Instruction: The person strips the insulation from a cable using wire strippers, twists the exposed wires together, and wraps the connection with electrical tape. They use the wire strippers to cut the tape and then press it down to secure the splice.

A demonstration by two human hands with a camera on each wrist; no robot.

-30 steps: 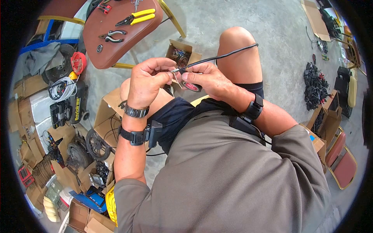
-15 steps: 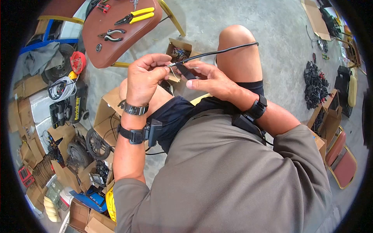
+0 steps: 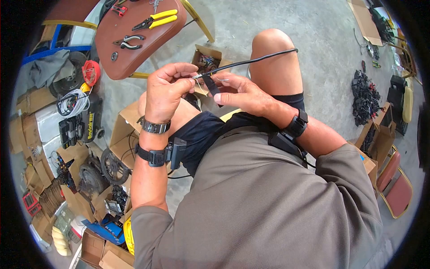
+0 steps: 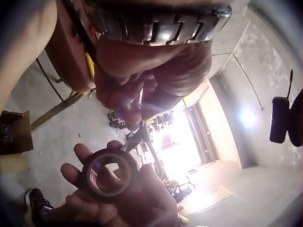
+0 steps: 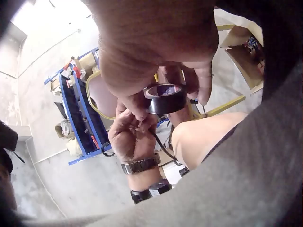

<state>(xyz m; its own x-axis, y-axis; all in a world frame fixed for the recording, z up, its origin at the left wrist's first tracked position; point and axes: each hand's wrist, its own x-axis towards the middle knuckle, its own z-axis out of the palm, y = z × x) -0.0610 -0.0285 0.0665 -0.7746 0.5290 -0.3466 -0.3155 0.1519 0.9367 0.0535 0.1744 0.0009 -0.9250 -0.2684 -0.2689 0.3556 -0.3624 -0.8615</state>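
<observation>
My left hand (image 3: 166, 92) pinches the stripped end of a black cable (image 3: 255, 59) between thumb and fingertips. Thin bare wires stick out there. A strip of black electrical tape (image 3: 209, 84) runs from the cable, just beside those fingertips, down to my right hand (image 3: 245, 94). That hand holds the roll of electrical tape (image 5: 168, 103), with its thumb on the near side and fingers around the other. In the left wrist view the roll's open ring (image 4: 88, 176) faces the camera. The cable's far part passes over the right knee (image 3: 274, 42).
On a brown chair seat (image 3: 130, 62) lie yellow-handled wire strippers (image 3: 156, 19), pliers (image 3: 130, 41) and a small ring (image 3: 114, 56). A small open box (image 3: 197, 54) stands on the floor beyond the hands. Boxes and wheels (image 3: 114, 166) crowd the left; a heap of black cables (image 3: 365, 98) lies right.
My right hand has moved slightly back from the cable and its fingers have loosened, showing a length of black tape between cable and hand. The left hand keeps its pinch, shifted slightly left.
</observation>
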